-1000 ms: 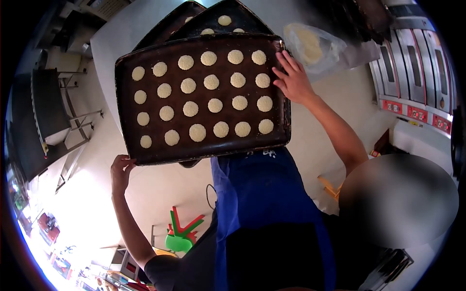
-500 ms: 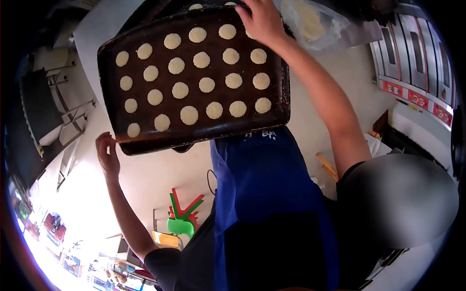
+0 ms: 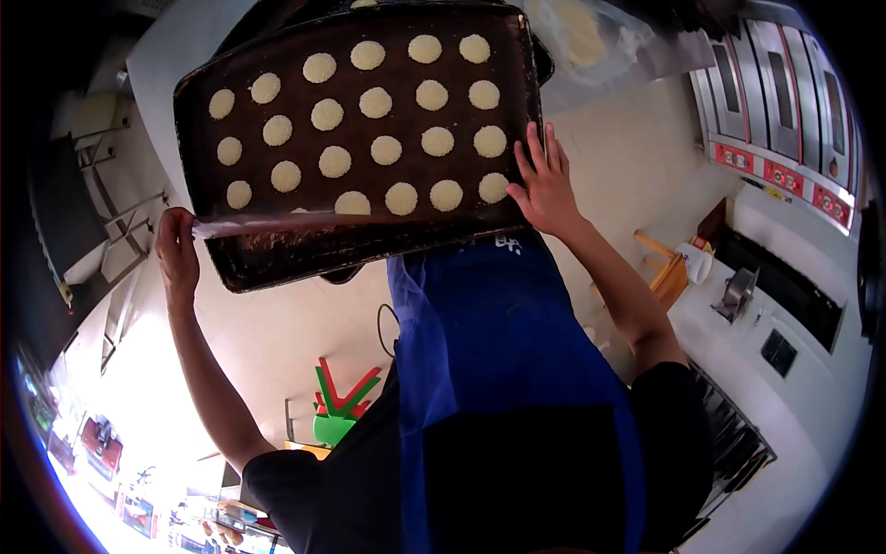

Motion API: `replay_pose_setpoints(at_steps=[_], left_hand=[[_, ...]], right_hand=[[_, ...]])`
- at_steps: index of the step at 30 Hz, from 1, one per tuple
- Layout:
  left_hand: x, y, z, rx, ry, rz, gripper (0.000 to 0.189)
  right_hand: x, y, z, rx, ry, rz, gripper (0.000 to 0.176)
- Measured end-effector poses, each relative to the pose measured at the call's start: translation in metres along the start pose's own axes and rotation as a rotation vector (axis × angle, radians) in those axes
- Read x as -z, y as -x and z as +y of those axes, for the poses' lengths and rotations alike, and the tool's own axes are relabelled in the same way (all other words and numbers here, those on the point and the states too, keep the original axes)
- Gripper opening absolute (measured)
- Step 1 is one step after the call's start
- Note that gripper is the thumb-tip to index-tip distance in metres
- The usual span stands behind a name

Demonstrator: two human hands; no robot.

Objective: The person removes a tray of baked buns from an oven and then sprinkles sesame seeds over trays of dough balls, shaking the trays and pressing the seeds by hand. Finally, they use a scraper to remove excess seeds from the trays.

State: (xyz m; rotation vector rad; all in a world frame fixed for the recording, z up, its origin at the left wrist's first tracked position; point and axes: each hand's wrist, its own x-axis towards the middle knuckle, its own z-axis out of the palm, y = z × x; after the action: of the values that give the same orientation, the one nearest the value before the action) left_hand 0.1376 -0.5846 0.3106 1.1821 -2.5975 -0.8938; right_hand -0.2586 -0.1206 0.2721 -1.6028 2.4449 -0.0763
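Note:
A dark baking tray [image 3: 277, 263] carries rows of several round pale dough pieces [image 3: 386, 150]. It juts toward me over my blue apron [image 3: 489, 351]. My left hand [image 3: 175, 247] grips the tray's near left corner, and a pale shiny strip [image 3: 268, 222] runs from that hand across the nearest row, partly hiding it. I cannot tell whether the strip is a liner edge or glare. My right hand [image 3: 543, 185] lies flat on the near right corner with its fingers spread, holding nothing.
More dark trays [image 3: 540, 65] lie under and behind this one on a white table [image 3: 171, 51]. A plastic bag of dough [image 3: 577, 32] sits behind. An oven with red controls [image 3: 784, 120] stands right, above a wooden stool [image 3: 663, 268] and cup [image 3: 697, 263]. A green-and-red object [image 3: 340, 406] is on the floor.
The tray has shifted up and to the left in view. My right hand went from the tray's right side to its far edge, then down to the near right corner. My left hand stayed at its corner.

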Motion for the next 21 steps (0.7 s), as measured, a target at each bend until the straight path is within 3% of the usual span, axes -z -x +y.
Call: replay_pose_setpoints(at_steps=[10, 16, 19, 21], left_hand=[[-0.003, -0.025, 0.012, -0.117, -0.104, 0.013, 0.014], [0.003, -0.021, 0.013, -0.046, -0.116, -0.069, 0.015], [0.004, -0.014, 0.01, 0.031, -0.118, -0.131, 0.015], [-0.001, -0.012, -0.004, -0.004, -0.05, -0.038, 0.016]], right_hand=[[0.017, 0.035, -0.02, 0.009, 0.116, -0.197, 0.081], [0.017, 0.043, -0.04, -0.034, 0.109, -0.251, 0.087], [0.019, 0.046, -0.045, 0.01, 0.056, -0.225, 0.074], [0.018, 0.049, -0.042, -0.024, -0.113, -0.197, 0.062]])
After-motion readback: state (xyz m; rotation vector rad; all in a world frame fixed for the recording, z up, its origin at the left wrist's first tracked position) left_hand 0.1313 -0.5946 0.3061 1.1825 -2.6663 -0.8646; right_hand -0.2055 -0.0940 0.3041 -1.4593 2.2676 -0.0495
